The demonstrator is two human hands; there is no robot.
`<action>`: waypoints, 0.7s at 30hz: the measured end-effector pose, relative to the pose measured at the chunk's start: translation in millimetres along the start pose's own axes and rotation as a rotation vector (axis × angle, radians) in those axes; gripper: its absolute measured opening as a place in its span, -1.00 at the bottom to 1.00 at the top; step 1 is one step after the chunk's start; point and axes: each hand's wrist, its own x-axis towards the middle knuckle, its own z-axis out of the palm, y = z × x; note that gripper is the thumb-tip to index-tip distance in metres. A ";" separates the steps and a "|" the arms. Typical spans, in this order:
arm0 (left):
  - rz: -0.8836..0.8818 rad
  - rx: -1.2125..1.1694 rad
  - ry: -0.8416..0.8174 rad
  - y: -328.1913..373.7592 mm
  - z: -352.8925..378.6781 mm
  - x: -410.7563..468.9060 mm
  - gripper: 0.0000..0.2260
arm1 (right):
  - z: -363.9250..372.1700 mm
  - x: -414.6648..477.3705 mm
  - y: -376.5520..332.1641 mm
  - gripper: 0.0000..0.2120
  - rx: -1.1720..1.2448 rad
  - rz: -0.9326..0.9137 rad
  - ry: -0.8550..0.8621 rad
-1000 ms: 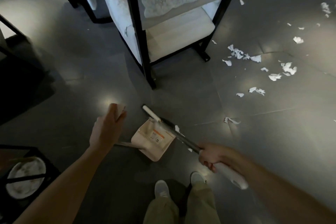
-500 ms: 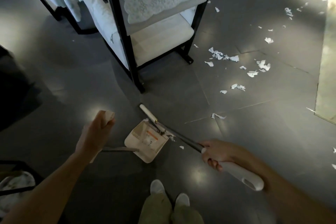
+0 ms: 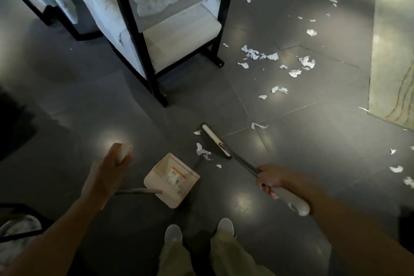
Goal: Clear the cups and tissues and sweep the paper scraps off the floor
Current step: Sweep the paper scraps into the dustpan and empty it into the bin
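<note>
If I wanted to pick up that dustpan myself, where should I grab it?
Take the pale grip at the top of its long handle, coming from above, as the left hand does. The handle rises from the back of the dustpan, so you can stand while its mouth lies on the floor toward the scraps.

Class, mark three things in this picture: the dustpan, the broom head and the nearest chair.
dustpan (image 3: 172,180): head view, on the cream floor of its tray.
broom head (image 3: 216,140): head view, middle of the white bar.
nearest chair (image 3: 179,30): head view, on its pale seat cushion.
</note>
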 end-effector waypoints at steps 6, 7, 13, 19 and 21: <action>0.010 -0.014 -0.007 -3.9 13.5 26.8 -0.80 | 84.7 0.3 -33.5 -0.92 0.133 0.015 -0.063; -0.007 -0.005 -0.016 -2.1 15.5 29.5 -0.79 | 95.3 -1.3 -41.4 -0.90 0.165 0.037 -0.095; 0.011 0.040 0.007 -17.5 0.7 38.7 -0.71 | 122.7 -30.4 -71.5 -0.96 0.229 0.040 -0.143; -0.039 -0.095 0.025 -43.8 -24.1 28.0 -0.73 | 111.0 -45.0 -85.2 -0.81 0.248 -0.047 -0.033; -0.029 -0.102 0.044 -50.9 -30.5 25.7 -0.79 | 104.1 -33.5 -96.6 -0.66 0.264 -0.031 0.023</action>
